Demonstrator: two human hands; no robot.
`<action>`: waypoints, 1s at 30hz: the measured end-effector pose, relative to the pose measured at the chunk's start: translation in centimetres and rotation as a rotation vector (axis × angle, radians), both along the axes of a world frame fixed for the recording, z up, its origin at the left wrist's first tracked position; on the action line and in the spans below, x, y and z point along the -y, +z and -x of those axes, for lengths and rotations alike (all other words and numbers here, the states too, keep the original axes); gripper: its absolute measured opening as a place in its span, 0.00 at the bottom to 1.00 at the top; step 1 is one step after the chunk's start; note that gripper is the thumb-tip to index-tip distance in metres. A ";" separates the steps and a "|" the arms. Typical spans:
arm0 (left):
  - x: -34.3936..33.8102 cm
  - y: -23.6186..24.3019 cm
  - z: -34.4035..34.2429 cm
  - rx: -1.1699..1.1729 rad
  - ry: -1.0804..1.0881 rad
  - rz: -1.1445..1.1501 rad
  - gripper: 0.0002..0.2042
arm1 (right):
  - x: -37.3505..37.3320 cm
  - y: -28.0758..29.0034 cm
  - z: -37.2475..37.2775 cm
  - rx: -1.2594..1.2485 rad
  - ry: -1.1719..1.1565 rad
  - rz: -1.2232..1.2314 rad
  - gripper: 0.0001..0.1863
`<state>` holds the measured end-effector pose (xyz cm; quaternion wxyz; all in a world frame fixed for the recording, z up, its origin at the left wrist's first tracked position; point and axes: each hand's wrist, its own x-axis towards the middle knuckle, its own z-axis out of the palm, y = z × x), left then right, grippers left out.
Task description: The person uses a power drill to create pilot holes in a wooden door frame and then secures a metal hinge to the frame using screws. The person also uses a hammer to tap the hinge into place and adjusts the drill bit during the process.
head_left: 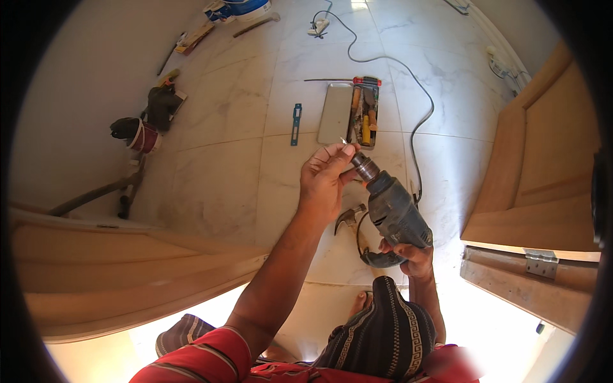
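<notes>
My right hand [416, 256] is wrapped round the rear handle of a dark grey power drill [397, 207], which tilts up and to the left. At its front, my left hand [324, 177] pinches a thin drill bit [343, 140] just ahead of the metal chuck [365, 167]. Only the bit's pale tip shows past my fingertips; whether its shank sits inside the chuck is hidden. Below the drill, a claw hammer [350, 218] lies on the floor, its handle partly behind the drill's cord.
An open toolbox [377, 121] with several hand tools stands ahead, beside its grey lid [333, 115]. A blue metal strip [296, 124] lies left of it. The black cord [429, 108] curves across the tiles. Wooden door panels [128, 274] [543, 147] flank me.
</notes>
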<state>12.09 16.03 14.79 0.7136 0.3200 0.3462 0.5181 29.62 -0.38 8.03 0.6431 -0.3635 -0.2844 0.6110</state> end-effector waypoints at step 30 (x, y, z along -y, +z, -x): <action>4.9 2.2 2.5 0.163 0.042 -0.043 0.14 | 0.3 -1.2 5.5 -0.635 0.419 0.240 0.40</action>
